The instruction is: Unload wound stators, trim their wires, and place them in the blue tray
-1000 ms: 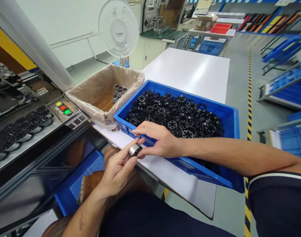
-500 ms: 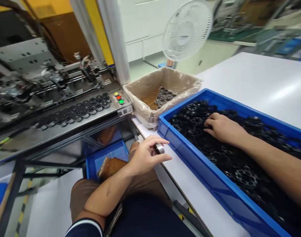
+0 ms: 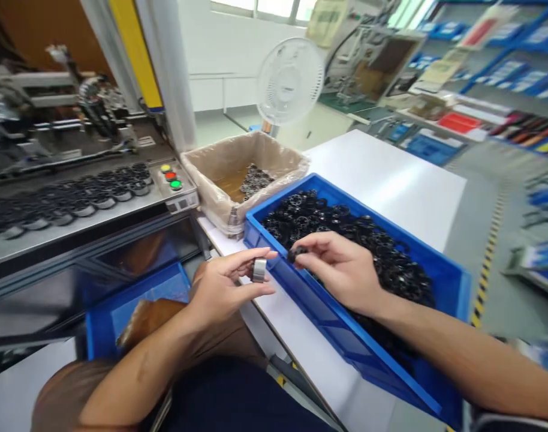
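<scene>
My left hand (image 3: 231, 282) is closed around a silver metal ring (image 3: 258, 270), its thumb and index finger reaching past the ring's face. Between the thumb and fingers of my right hand (image 3: 339, 267) is a small black plastic part (image 3: 296, 254), partly covered by the fingertips. The two hands face each other near the edge of a blue bin (image 3: 359, 354), and the parts they hold are apart. Many black plastic ring parts (image 3: 310, 210) lie heaped in the bin.
Left of the bin stands a plastic-lined box (image 3: 211, 204) with flat metal pieces inside. A machine bench carries rows of black-and-silver rings (image 3: 83, 201) and a button panel (image 3: 175, 185). Behind are a white fan (image 3: 289, 81) and a white table (image 3: 391, 174).
My right hand has come up out of the black parts, moving left toward my left hand with a black part in its fingers. The view has turned to the right.
</scene>
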The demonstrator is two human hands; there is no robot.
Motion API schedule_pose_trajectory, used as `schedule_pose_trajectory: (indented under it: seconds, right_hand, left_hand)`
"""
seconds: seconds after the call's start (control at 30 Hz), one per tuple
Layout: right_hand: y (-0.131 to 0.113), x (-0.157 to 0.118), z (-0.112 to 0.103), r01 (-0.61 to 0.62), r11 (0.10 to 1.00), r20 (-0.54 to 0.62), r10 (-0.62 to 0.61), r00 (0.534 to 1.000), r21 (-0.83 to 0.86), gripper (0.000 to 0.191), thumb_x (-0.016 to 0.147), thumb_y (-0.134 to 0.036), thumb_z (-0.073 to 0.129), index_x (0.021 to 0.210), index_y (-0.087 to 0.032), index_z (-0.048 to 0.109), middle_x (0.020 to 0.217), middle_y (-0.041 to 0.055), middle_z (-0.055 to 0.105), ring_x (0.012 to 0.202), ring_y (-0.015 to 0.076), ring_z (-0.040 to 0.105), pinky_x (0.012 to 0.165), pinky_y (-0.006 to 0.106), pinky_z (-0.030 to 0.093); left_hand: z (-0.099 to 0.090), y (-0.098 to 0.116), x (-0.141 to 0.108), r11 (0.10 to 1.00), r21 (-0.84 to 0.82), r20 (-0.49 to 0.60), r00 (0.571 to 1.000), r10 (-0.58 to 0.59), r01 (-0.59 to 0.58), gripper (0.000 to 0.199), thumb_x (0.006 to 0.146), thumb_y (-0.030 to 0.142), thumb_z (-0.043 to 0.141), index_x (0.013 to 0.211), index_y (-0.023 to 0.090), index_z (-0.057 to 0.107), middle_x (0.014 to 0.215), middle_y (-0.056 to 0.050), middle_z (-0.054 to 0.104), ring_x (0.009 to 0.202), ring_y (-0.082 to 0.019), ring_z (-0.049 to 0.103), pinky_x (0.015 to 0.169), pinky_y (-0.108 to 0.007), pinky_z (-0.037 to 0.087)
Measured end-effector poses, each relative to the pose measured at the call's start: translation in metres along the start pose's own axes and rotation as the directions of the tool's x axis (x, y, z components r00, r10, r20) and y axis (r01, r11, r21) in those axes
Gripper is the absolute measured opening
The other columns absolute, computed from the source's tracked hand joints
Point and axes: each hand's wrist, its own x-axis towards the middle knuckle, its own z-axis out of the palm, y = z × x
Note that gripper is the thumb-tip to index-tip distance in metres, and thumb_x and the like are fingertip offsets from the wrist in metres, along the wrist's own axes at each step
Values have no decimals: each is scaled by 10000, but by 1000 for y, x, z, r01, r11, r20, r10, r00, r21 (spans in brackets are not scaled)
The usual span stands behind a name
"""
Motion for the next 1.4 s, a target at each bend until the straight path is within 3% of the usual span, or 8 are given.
schedule_pose_trajectory:
  seconds: [0.1,0.17,0.37,0.63,0.83,0.9,1.2,1.4]
  right_hand:
    - [-13,-8,3,211,976,28,-212,977,45,102,913,-188,663,992,-190,727,905,60,730,834,165,711,727,320,610]
    - [-14,-10,3,290,957,43,-291,956,17,122,911,-153,656,994,-196,735,890,50,692,846,155,680,726,320,596]
    - [-8,-10,7,314,947,-8,-314,949,71,78,886,-118,676,941,-171,685,849,39,674,822,153,664,731,321,580]
    - [-9,-12,6,362,932,38,-362,931,21,69,907,-139,660,968,-165,682,906,65,700,870,160,677,773,335,598]
    - [1,-12,7,550,829,122,-538,834,-100,307,903,-146,657,1205,-146,601,1064,125,669,991,196,658,785,356,615]
    - [4,-12,8,593,786,106,-584,805,-173,303,908,-187,681,1198,-153,600,1042,118,665,970,202,656,783,372,620]
    - [6,-13,7,633,744,109,-626,772,-214,278,923,-225,680,1185,-160,616,1024,115,697,969,213,685,791,390,624]
    - [6,-14,7,703,655,133,-699,703,-277,200,959,-251,633,1121,-136,619,973,117,707,930,204,688,740,366,621]
  left_hand:
    - [13,2,3,986,-162,17,999,-36,38,502,572,176,942,1051,218,800,1017,-84,805,765,-191,762,689,-280,654]
    - [22,4,3,973,-222,19,998,-57,59,509,523,154,956,1006,225,812,923,-63,813,759,-205,767,671,-283,658]
    - [33,5,3,967,-234,-10,994,-109,103,474,521,173,958,972,210,817,884,-64,812,745,-212,769,668,-291,660]
    - [33,6,4,984,-161,-28,996,-84,78,446,535,182,949,959,185,813,870,-64,810,757,-214,769,675,-282,654]
    - [29,9,3,988,-144,-58,996,-69,60,441,541,153,941,960,209,815,910,-48,813,799,-200,774,733,-262,649]
    - [28,8,2,990,-128,-59,996,-67,59,461,532,184,952,970,200,813,923,-58,812,802,-213,774,731,-280,653]
    - [30,4,0,994,-101,-51,998,-48,43,473,552,280,957,994,202,806,932,-67,809,815,-230,772,733,-312,657]
    - [31,3,-4,992,-111,-42,997,-65,60,474,544,238,956,993,212,810,937,-56,811,798,-220,769,724,-305,654]
